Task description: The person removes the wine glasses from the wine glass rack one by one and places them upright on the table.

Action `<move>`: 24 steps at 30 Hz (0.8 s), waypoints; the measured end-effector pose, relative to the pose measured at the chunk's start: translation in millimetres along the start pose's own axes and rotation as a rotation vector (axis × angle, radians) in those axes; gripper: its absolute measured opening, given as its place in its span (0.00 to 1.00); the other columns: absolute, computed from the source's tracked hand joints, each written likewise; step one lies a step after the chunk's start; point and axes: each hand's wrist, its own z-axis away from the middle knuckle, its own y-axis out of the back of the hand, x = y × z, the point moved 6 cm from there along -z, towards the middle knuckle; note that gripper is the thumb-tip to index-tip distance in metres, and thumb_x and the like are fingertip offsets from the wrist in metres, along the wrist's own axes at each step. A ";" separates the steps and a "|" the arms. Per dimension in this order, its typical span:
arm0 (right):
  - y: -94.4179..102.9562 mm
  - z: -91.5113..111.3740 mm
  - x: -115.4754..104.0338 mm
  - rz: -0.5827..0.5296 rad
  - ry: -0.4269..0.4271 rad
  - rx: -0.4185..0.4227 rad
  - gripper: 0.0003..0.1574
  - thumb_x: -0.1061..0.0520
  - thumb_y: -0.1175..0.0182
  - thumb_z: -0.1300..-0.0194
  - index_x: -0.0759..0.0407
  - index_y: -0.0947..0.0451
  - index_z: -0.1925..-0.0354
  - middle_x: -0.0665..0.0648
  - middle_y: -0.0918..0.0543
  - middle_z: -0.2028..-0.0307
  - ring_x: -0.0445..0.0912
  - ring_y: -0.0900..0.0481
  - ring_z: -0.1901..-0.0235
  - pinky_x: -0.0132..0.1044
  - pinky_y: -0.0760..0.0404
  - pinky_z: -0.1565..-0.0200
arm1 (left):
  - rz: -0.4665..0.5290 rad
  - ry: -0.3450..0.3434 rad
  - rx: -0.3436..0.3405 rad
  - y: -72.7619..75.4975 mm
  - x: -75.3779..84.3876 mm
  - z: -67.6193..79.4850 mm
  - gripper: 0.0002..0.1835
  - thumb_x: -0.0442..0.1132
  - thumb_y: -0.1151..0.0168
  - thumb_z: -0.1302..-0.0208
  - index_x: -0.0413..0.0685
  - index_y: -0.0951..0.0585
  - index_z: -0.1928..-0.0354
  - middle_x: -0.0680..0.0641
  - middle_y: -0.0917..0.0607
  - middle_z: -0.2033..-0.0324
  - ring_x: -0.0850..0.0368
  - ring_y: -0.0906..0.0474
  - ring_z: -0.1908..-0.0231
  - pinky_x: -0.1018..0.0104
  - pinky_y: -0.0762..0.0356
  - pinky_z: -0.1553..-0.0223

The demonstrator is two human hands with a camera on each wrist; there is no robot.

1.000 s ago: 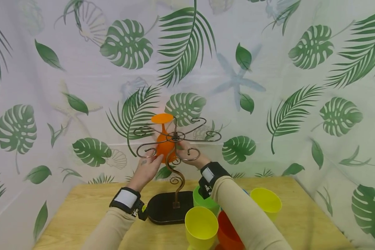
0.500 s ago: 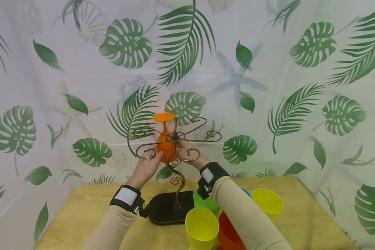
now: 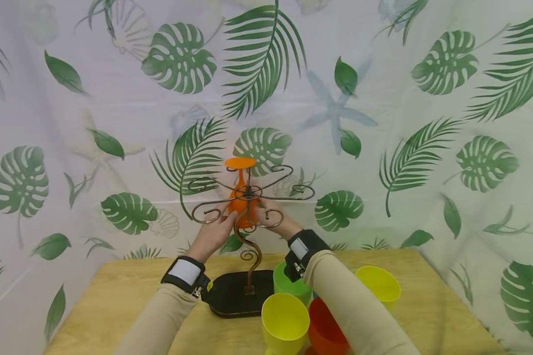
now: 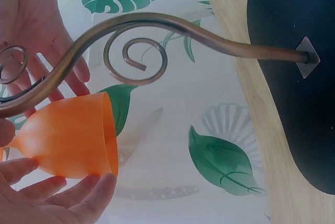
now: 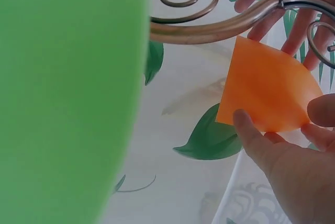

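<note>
An orange goblet (image 3: pixel 240 202) is upside down, its flat foot upward, behind the curled arms of a bronze metal stand (image 3: pixel 258 256). My left hand (image 3: pixel 214 234) holds the bowl from the left, and my right hand (image 3: pixel 273 217) holds it from the right. In the left wrist view, left-hand fingers (image 4: pixel 84 195) bend along the goblet's bowl (image 4: pixel 68 135) near its rim. The right wrist view shows the right hand (image 5: pixel 298 174) with a fingertip at the rim and the thumb by the narrow end. The stand's arms partly hide the goblet's stem and bowl.
The stand's black oval base (image 3: pixel 231 296) rests on the wooden table (image 3: pixel 93 305). Right of it stand a green cup (image 3: pixel 288 286), a yellow cup (image 3: pixel 285 320), a red cup (image 3: pixel 324 328) and another yellow cup (image 3: pixel 379 286). The right forearm passes above some of them.
Both hands have shifted the orange goblet slightly right and a little up, closer to the stand's centre. The stand and the cups have stayed in place.
</note>
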 end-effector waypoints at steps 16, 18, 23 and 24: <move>4.1 24.8 -39.9 0.075 -0.070 0.055 0.34 0.62 0.57 0.23 0.69 0.46 0.22 0.75 0.37 0.27 0.65 0.35 0.29 0.51 0.26 0.44 | 0.002 -0.020 0.040 3.6 -2.2 0.5 0.25 0.48 0.55 0.19 0.47 0.30 0.27 0.39 0.27 0.32 0.38 0.22 0.41 0.48 0.22 0.46; 4.9 25.1 -40.0 0.079 -0.062 0.066 0.33 0.62 0.56 0.22 0.69 0.44 0.23 0.75 0.34 0.29 0.66 0.32 0.31 0.53 0.24 0.42 | 0.011 -0.023 0.036 3.9 -2.1 0.6 0.24 0.48 0.55 0.18 0.47 0.30 0.28 0.39 0.27 0.32 0.38 0.24 0.37 0.46 0.23 0.43; 3.3 28.4 -39.2 0.037 -0.067 0.061 0.34 0.59 0.57 0.21 0.70 0.45 0.23 0.76 0.36 0.29 0.67 0.34 0.29 0.58 0.25 0.36 | 0.024 -0.033 0.031 4.6 -2.0 1.7 0.24 0.47 0.55 0.18 0.46 0.30 0.28 0.38 0.27 0.33 0.39 0.27 0.34 0.45 0.24 0.42; 2.8 29.4 -39.2 0.029 -0.061 0.061 0.34 0.58 0.56 0.20 0.70 0.46 0.23 0.76 0.36 0.29 0.67 0.35 0.29 0.58 0.26 0.35 | 0.030 -0.037 0.028 4.5 -2.0 2.3 0.24 0.47 0.55 0.18 0.45 0.30 0.28 0.38 0.28 0.31 0.39 0.27 0.34 0.45 0.24 0.42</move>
